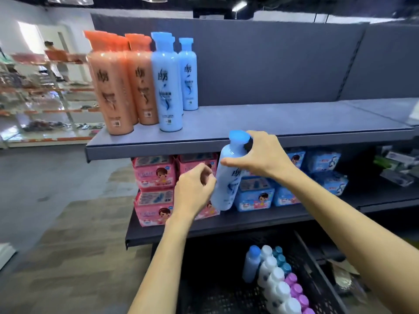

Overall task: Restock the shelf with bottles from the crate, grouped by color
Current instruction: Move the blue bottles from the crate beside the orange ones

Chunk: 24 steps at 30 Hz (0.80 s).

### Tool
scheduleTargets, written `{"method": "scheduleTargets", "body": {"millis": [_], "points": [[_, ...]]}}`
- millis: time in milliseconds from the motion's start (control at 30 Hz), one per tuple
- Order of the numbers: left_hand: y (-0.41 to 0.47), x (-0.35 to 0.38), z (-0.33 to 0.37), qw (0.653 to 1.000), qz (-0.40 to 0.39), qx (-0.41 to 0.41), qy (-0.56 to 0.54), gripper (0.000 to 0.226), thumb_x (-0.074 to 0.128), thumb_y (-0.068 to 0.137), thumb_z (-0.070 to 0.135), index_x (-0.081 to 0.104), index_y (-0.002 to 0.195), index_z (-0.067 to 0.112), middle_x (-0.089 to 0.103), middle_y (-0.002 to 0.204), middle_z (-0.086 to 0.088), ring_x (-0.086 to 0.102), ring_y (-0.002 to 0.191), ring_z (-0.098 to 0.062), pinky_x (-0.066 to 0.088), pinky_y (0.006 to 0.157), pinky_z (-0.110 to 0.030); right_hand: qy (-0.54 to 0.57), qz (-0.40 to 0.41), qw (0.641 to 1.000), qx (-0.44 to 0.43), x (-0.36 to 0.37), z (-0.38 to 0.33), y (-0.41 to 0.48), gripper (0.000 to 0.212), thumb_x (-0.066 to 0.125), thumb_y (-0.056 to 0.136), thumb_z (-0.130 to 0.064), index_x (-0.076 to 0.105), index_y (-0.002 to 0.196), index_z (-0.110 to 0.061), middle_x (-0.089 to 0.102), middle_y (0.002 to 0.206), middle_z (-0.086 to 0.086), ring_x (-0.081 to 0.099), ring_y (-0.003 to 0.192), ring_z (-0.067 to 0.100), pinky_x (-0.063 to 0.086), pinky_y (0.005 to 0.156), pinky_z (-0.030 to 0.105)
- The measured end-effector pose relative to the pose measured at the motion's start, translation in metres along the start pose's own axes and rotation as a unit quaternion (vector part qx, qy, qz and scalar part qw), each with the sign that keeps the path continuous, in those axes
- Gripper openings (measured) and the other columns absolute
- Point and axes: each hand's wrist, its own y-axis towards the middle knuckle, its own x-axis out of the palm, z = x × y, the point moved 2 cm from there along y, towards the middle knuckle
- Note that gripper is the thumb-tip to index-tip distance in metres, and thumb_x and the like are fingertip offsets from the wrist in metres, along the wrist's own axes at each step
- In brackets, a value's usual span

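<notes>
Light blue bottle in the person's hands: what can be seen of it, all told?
The light blue plastic bottle is tall, glossy and round-shouldered, with a brighter blue cap and dark printed lettering down its front. It hangs tilted, cap up and leaning right, in front of the grey metal shelf edge, resting on nothing. The right hand grips its neck and shoulder; the left hand, fingers curled, meets its lower side, though whether it grips is unclear.

- Orange bottles (118,87) on the top shelf (272,123): at least four, overlapping.
- Light blue bottles (169,87) standing there: three.
- Held light blue bottle (227,177): one.
- In the crate (217,291): one blue bottle (250,264), five white bottles (277,288), three teal caps (281,259), four purple caps (297,290), the last at the frame's edge.
</notes>
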Motion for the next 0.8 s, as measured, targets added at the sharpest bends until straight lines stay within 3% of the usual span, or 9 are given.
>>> {"method": "scheduleTargets", "body": {"millis": [267, 500, 667, 800], "points": [[0.051, -0.054, 0.046, 0.995, 0.065, 0.069, 0.006, 0.008, 0.059, 0.083, 0.030, 0.057, 0.078, 0.024, 0.062, 0.063, 0.010, 0.060, 0.064, -0.015, 0.053, 0.066, -0.039, 0.041, 0.051, 0.997, -0.046, -0.049, -0.053, 0.038, 0.040, 0.085, 0.060, -0.052, 0.069, 0.075, -0.019, 0.066, 0.067, -0.009, 0.055, 0.061, 0.008, 0.048, 0.059, 0.028], [0.091, -0.100, 0.079, 0.985, 0.066, 0.135, 0.090, 0.005, 0.059, 0.083, 0.031, 0.057, 0.082, 0.026, 0.063, 0.064, 0.013, 0.062, 0.061, -0.009, 0.054, 0.063, -0.035, 0.042, 0.094, 0.992, -0.071, -0.072, -0.078, 0.074, 0.060, 0.079, 0.057, -0.063, 0.068, 0.073, -0.007, 0.067, 0.069, 0.005, 0.050, 0.057, 0.013, 0.052, 0.058, 0.038], [0.118, -0.127, 0.094, 0.974, 0.078, 0.169, 0.133, 0.002, 0.059, 0.083, 0.030, 0.058, 0.084, 0.028, 0.063, 0.065, 0.014, 0.063, 0.062, -0.010, 0.054, 0.063, -0.035, 0.036, 0.086, 0.992, -0.084, -0.082, -0.088, 0.096, 0.069, 0.078, 0.056, -0.067, 0.061, 0.069, -0.001, 0.058, 0.062, 0.010, 0.047, 0.053, 0.012, 0.046, 0.044, 0.028], [0.131, -0.136, 0.102, 0.970, 0.076, 0.177, 0.148, 0.001, 0.059, 0.084, 0.030, 0.059, 0.085, 0.029, 0.061, 0.064, 0.016, 0.063, 0.062, -0.013, 0.054, 0.063, -0.035, 0.022, 0.097, 0.991, -0.092, -0.087, -0.093, 0.116, 0.062, 0.077, 0.056, -0.066, 0.046, 0.062, -0.012, 0.041, 0.059, 0.002, 0.036, 0.057, 0.016, 0.036, 0.053, 0.033]]}}
